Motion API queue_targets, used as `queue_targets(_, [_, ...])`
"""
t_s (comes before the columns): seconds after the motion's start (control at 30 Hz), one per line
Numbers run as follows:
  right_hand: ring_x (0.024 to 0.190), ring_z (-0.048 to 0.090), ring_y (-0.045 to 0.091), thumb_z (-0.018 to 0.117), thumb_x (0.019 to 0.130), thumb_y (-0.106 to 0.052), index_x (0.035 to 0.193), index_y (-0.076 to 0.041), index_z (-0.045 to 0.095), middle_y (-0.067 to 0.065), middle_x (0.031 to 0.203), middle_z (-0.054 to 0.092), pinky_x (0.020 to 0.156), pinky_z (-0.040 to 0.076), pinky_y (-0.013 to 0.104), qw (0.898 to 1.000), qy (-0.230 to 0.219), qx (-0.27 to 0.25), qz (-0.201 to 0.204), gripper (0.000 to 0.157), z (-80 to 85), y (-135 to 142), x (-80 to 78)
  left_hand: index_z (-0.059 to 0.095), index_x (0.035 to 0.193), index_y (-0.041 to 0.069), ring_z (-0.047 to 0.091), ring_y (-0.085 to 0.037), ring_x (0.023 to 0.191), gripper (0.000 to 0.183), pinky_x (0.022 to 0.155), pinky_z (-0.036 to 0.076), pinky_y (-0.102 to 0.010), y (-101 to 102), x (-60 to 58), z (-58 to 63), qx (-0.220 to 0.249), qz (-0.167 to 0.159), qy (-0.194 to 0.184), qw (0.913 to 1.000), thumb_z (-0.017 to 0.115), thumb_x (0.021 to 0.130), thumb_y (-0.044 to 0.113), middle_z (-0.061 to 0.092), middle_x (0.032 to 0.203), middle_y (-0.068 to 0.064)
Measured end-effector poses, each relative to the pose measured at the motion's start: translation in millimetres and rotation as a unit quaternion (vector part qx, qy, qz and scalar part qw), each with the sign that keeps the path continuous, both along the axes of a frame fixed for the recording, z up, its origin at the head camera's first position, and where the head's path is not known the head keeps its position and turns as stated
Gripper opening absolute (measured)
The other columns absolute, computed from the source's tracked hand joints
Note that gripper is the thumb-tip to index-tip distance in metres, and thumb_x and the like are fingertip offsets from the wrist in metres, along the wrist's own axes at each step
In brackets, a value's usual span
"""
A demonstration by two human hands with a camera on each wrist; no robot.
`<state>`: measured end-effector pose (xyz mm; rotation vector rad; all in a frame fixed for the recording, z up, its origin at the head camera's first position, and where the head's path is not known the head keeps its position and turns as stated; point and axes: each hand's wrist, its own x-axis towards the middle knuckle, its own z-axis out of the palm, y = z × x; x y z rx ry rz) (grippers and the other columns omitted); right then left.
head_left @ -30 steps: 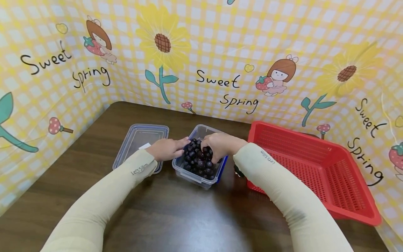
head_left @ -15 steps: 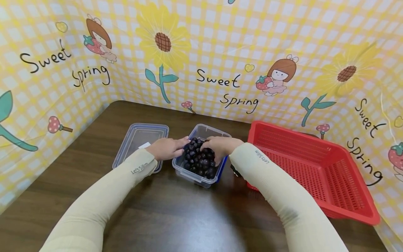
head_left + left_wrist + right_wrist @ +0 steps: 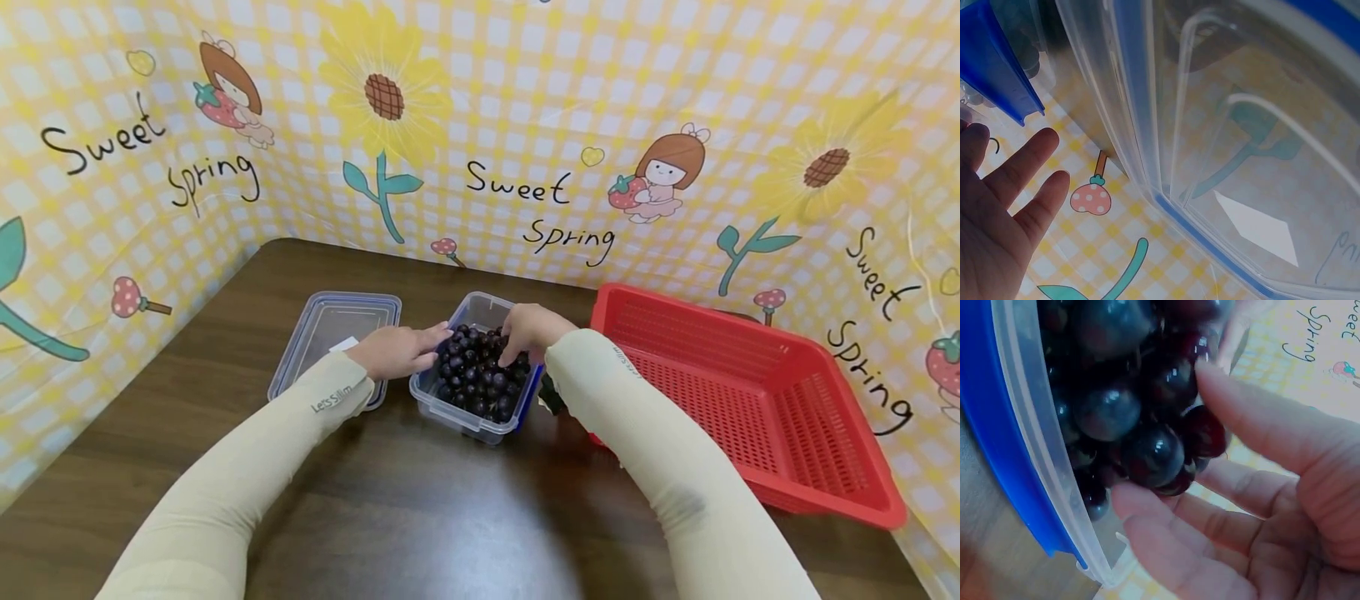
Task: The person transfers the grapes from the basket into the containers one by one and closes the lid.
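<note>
brown woodgrain table point(image 3: 375, 517), glare up front. left hand point(image 3: 393, 352) at clear tub point(image 3: 455, 422) rim, fingers spread; right hand point(image 3: 534, 327) curls thumb and fingers round dark grapes point(image 3: 476, 379) inside. lid point(image 3: 341, 321) left, red basket point(image 3: 750, 317) right, yellow-check cloth point(image 3: 510, 100) behind. vs earlier: right hand shifted farther back.

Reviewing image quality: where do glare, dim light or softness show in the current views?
Head: a bright glare patch on the near part of the table; left wrist: dim, the left hand shaded, the backdrop hazy through the clear lid; right wrist: soft detail, small white highlights on the dark fruit.
</note>
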<state>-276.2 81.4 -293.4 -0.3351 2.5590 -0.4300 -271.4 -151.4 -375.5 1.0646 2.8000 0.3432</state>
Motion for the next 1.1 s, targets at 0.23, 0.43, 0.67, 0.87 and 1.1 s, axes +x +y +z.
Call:
queue_targets(0.23, [0.079, 0.064, 0.021, 0.077, 0.08, -0.009, 0.12, 0.0, 0.066, 0.015, 0.119, 0.065, 0.068, 0.055, 0.03, 0.998, 0.033, 0.048, 0.033, 0.043, -9.8, -2.7, 1.0, 0.036, 0.147, 0.003, 0.042, -0.017, 0.052, 0.052, 0.05, 0.039, -0.03, 0.1, -1.2, -1.2, 0.003, -0.003, 0.003, 1.0, 0.045, 0.098, 0.021, 0.032, 0.151, -0.014])
queue_targets(0.43, [0.067, 0.043, 0.014, 0.073, 0.078, -0.004, 0.095, -0.004, 0.072, 0.003, 0.093, 0.068, 0.058, 0.041, 0.023, 0.987, 0.076, 0.111, 0.09, 0.017, -17.6, -9.3, 1.4, 0.035, 0.147, 0.004, 0.048, -0.019, 0.057, 0.052, 0.053, 0.042, -0.032, 0.3, -2.4, -0.7, 0.002, 0.0, 0.0, 1.0, 0.045, 0.098, 0.021, 0.032, 0.151, -0.014])
queue_targets(0.67, [0.059, 0.028, 0.015, 0.069, 0.077, 0.006, 0.061, -0.012, 0.04, -0.001, 0.062, 0.032, 0.052, 0.029, 0.026, 0.985, 0.084, 0.117, 0.094, 0.037, -20.5, -17.5, 3.1, 0.038, 0.145, 0.002, 0.06, -0.028, 0.068, 0.051, 0.064, 0.05, -0.038, -2.2, -0.8, -0.5, -0.003, -0.01, 0.017, 0.9998, 0.046, 0.099, 0.022, 0.037, 0.148, -0.015])
queue_targets(0.87, [0.065, 0.041, 0.013, 0.066, 0.084, -0.009, 0.089, -0.003, 0.072, 0.003, 0.091, 0.068, 0.06, 0.035, 0.024, 0.991, 0.125, -0.01, 0.055, 0.009, -16.1, -24.1, 2.9, 0.036, 0.147, 0.003, 0.053, -0.038, 0.119, 0.052, 0.102, 0.037, -0.052, -17.8, 7.6, 19.7, 0.077, 0.045, -0.055, 0.9945, 0.046, 0.101, 0.027, 0.04, 0.146, -0.018])
queue_targets(1.1, [0.106, 0.058, 0.019, 0.058, 0.093, -0.015, 0.138, -0.006, 0.051, 0.012, 0.138, 0.053, 0.084, 0.048, 0.029, 0.957, 0.08, -0.274, -0.057, 0.046, -20.6, -53.2, 5.7, 0.033, 0.148, 0.004, 0.052, -0.044, 0.116, 0.054, 0.096, 0.041, -0.056, -52.4, 19.9, 46.4, 0.196, 0.163, -0.089, 0.963, 0.045, 0.102, 0.029, 0.043, 0.14, -0.028])
